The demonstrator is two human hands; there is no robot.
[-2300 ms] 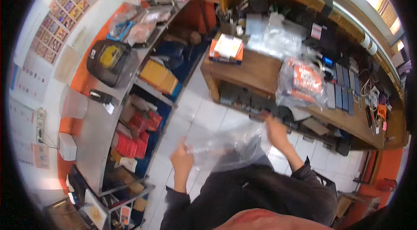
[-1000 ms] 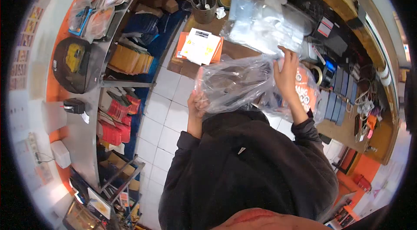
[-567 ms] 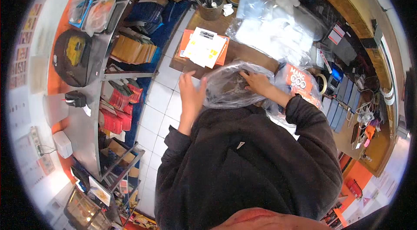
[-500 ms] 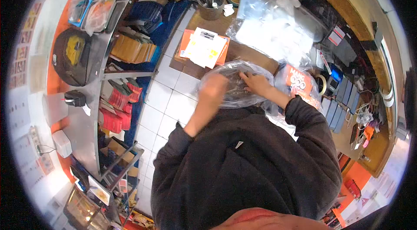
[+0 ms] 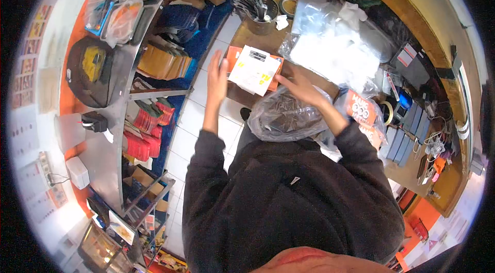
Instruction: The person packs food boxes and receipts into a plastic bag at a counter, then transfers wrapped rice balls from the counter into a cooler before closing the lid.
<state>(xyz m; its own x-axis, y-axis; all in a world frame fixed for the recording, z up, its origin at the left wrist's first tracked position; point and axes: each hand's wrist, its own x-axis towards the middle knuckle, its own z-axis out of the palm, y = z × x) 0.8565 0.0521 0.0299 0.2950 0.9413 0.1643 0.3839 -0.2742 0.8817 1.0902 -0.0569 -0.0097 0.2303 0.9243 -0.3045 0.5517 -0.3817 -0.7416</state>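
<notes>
A white printed paper (image 5: 251, 73) lies on top of orange printed sheets (image 5: 235, 52) on the brown table. My left hand (image 5: 217, 76) is upright at the left side of this stack, fingers stretched out and holding nothing. On the other side, my right hand (image 5: 301, 89) reaches over with its fingers apart, fingertips right at the stack's right edge. Below it a clear plastic bag (image 5: 273, 121) lies slack at the table's near edge, with something dark brown showing through. Another clear bag with orange printed packs (image 5: 361, 107) stands right of my right forearm.
A dark pot (image 5: 259, 24) of black utensils and a tape roll (image 5: 290, 5) stand at the back. Clear plastic sheets (image 5: 335, 41) cover the table's far right. A metal shelf (image 5: 135, 69) with stacked envelopes runs along the left; white floor tiles (image 5: 193, 118) lie between.
Both hands have left the plastic bag and moved up to either side of the paper stack. The bag's opening has slumped, and the whole view has shifted slightly.
</notes>
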